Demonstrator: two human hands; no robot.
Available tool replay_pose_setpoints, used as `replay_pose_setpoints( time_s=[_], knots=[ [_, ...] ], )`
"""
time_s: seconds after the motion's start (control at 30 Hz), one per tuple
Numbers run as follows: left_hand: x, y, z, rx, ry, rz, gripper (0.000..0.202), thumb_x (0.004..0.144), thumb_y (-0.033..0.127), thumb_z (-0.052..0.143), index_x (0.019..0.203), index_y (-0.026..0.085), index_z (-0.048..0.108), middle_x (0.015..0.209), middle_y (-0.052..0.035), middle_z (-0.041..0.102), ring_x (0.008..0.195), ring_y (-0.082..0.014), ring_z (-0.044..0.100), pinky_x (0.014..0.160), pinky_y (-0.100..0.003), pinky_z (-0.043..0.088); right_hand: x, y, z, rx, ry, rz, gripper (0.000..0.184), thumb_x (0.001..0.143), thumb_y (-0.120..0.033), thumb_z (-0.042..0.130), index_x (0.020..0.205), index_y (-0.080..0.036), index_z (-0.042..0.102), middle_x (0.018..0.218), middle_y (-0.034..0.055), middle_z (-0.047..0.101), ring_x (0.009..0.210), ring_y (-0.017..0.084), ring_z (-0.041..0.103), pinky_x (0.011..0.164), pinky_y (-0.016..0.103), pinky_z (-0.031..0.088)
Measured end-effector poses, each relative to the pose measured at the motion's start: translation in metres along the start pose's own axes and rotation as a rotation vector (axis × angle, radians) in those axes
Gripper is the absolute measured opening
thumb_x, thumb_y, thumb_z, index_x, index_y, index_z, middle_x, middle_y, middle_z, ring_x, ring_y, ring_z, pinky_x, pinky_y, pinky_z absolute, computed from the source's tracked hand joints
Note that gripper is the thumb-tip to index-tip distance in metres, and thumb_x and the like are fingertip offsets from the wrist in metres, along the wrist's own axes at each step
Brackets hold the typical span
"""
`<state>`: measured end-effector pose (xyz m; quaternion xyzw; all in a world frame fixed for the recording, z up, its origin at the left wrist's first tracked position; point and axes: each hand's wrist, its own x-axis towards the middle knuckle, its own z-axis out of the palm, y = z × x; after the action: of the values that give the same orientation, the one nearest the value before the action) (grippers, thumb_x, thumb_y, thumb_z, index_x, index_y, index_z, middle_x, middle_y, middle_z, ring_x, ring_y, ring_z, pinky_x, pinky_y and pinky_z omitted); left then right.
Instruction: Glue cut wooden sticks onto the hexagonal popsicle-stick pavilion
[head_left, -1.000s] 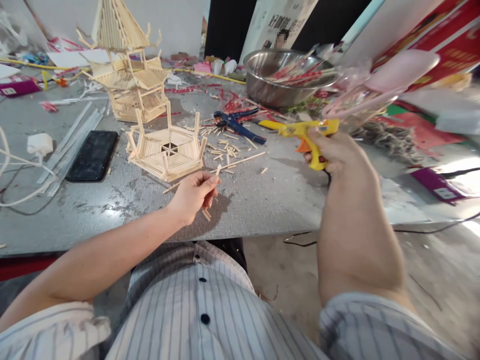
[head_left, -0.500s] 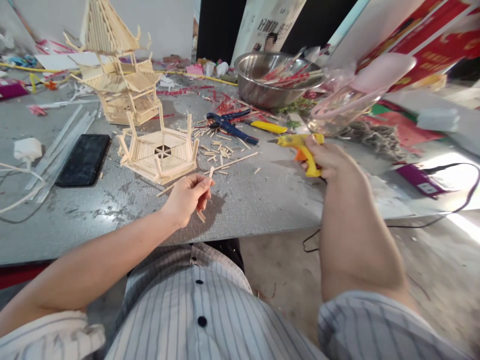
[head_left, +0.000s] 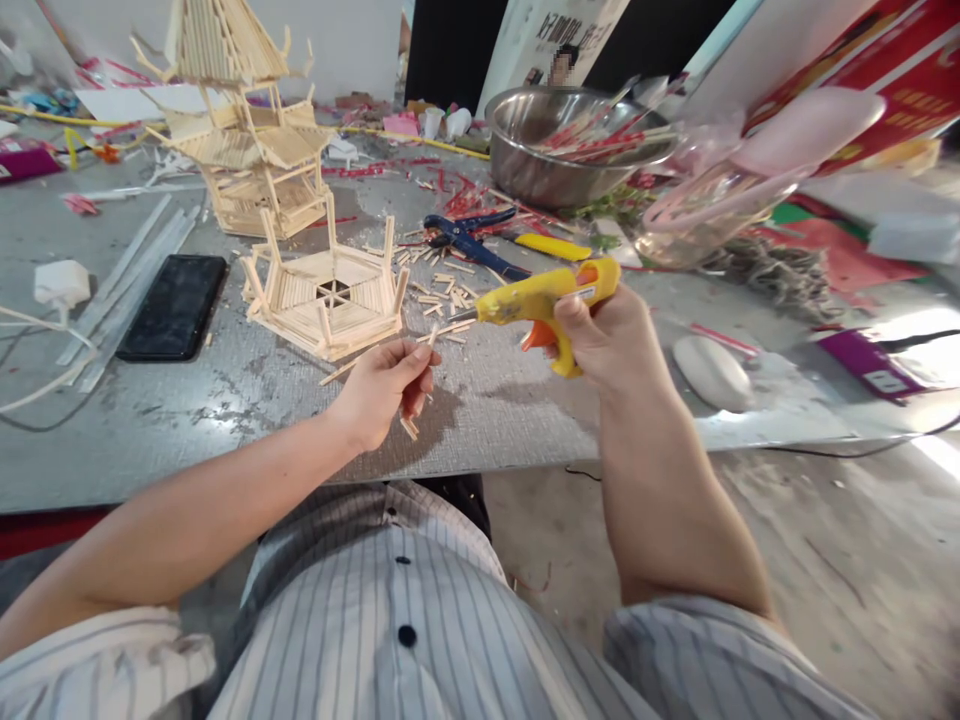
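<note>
Between the thumb and fingers of my left hand [head_left: 390, 388] is a small wooden stick [head_left: 434, 333], its top end poking up. Further short stick ends show below that hand. My right hand [head_left: 604, 335] is wrapped round a yellow glue gun [head_left: 536, 298] with an orange trigger. The gun's nozzle points left, close to the stick's upper end; whether they touch I cannot tell. Just beyond my left hand lies a hexagonal stick frame [head_left: 328, 300] with upright posts. A tiered stick pagoda [head_left: 247, 150] stands behind it.
Cut stick pieces [head_left: 450, 293] are scattered near blue pliers [head_left: 476, 240] and a yellow-handled cutter [head_left: 553, 246]. A steel bowl [head_left: 517, 165] stands at the back. To the left lies a black phone [head_left: 174, 308]; a white oval object [head_left: 711, 372] sits at right.
My right hand has brought the glue gun left, its nozzle now near the stick in my left hand. The white oval object has come into sight. The camera view has shifted slightly.
</note>
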<state>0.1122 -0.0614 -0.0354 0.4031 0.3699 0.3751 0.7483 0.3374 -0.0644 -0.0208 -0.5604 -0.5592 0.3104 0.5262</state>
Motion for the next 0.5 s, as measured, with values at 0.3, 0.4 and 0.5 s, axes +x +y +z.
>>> replay_pose_setpoints(
  time_s=[0.3,0.4,0.5],
  knots=[
    [-0.003,0.002,0.002,-0.041,-0.007,-0.014,0.030,0.098,0.014,0.042,0.071,0.013,0.055,0.051,0.0044,0.052,0.032,-0.0046,0.043,0.032,-0.014,0.031,-0.007,0.010,0.010,-0.037,0.133,-0.055,0.068,0.052,-0.080,0.069,0.089,-0.025,0.056,0.065,-0.0004,0.059,0.043,0.011,0.048,0.037,0.026,0.039],
    [-0.002,0.002,0.001,-0.048,-0.024,-0.013,0.030,0.099,0.015,0.042,0.072,0.014,0.056,0.052,0.0043,0.052,0.032,-0.0045,0.043,0.032,-0.015,0.032,-0.007,0.009,0.013,0.037,0.157,-0.079,0.065,0.049,-0.076,0.074,0.084,-0.025,0.055,0.061,-0.0034,0.059,0.039,0.009,0.046,0.034,0.024,0.038],
    [-0.002,0.001,0.000,-0.064,-0.040,-0.004,0.029,0.099,0.015,0.042,0.073,0.014,0.056,0.052,0.0042,0.053,0.033,-0.0045,0.043,0.033,-0.015,0.032,-0.007,0.008,0.015,0.062,0.157,-0.078,0.062,0.049,-0.074,0.075,0.080,-0.024,0.055,0.060,-0.0047,0.058,0.038,0.008,0.046,0.032,0.022,0.037]
  ],
)
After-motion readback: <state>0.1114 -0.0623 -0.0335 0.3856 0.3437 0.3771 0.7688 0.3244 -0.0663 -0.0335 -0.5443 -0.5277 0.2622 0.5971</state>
